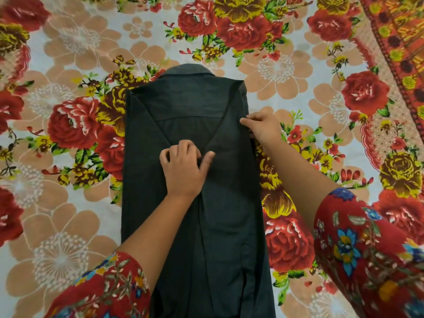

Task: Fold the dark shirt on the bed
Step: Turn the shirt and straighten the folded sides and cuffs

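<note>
On the floral bedsheet [68, 53], my left hand [183, 171] pinched the infolded sleeves of the dark shirt [224, 226], right hand [263, 127] gripped its edge; hem-to-collar fold seemed next.

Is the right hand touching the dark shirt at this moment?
Touching. The head view shows the right hand at the right edge of the dark shirt, with one digit lying on the fabric and the other fingers curled at the folded edge.

Both forearms reach forward, bare below red floral sleeves [103, 288]. The left hand [183, 168] lies knuckles up, fingers curled into the dark grey cloth shirt [220, 226], thumb splayed right. The right hand [261, 128] sits farther forward, pinching the shirt's right edge.
</note>
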